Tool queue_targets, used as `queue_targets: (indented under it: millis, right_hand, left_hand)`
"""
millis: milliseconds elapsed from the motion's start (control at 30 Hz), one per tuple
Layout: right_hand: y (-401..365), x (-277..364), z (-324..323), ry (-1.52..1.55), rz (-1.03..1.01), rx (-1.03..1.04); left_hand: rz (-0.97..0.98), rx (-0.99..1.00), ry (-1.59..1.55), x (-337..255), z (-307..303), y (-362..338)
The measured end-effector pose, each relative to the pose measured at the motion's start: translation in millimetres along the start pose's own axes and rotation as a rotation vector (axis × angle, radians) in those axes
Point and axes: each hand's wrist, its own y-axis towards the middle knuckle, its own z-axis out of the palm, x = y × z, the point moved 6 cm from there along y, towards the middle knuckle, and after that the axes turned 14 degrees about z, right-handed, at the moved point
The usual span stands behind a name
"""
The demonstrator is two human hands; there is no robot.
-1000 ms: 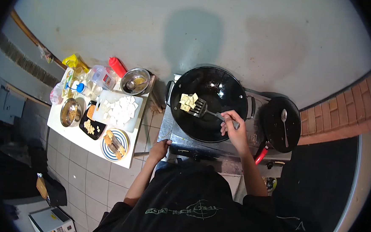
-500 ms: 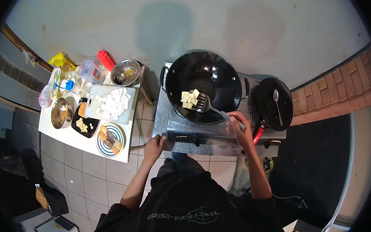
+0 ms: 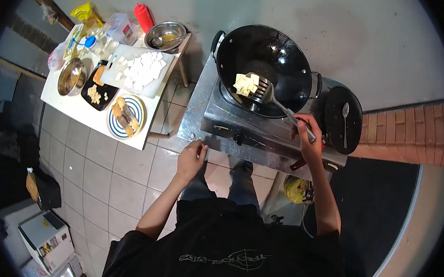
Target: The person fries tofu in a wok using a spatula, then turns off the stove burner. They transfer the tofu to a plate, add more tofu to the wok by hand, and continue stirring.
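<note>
A slotted metal spatula (image 3: 277, 102) is in my right hand (image 3: 307, 135), its fingers wrapped round the grey handle. Pale cubes (image 3: 246, 84) lie in a small heap on its slotted end, over the near left part of a large black wok (image 3: 283, 56). The wok rests on a steel stove (image 3: 248, 125). My left hand (image 3: 192, 159) is at the stove's front left edge, with its fingers curled in; whether anything is between them is hidden.
Left stands a white table (image 3: 81, 112) with a cutting board (image 3: 163, 79) of white pieces, a black tray (image 3: 99, 104), a striped plate (image 3: 141, 117), steel bowls and a red bottle (image 3: 144, 18). A black lid (image 3: 335, 112) with a spoon (image 3: 345, 123) lies right of the wok.
The view has shifted and turned, so the wok and stove appear higher and further right. My right hand still holds the spatula with the cubes on it.
</note>
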Motion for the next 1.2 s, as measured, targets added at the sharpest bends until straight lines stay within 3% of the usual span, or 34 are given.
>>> queue_targets:
  millis: [167,333,500,700,1033,1200]
  right_hand:
    - [7,5,-10,-0.068,-0.044,0.097]
    - [14,4,-22,-0.092,-0.076,0.204]
    - [24,5,-29,-0.206,-0.053,0.169]
    - [31,2,-42,-0.347,-0.167,0.095]
    - [29,7,-49,-0.477,-0.231,0.134]
    - [27,11,-51,-0.490,-0.216,0.129]
  left_hand:
    - [0.029,-0.100,-0.051,-34,26,13]
    - [0.204,-0.257,0.036,-50,54,16]
    - [0.325,-0.403,0.083,-47,69,12]
    - [0.517,-0.489,0.165,-51,90,5]
    - [0.333,-0.595,0.131,-19,113,10]
    - [0.396,-0.671,0.058,-22,116,10]
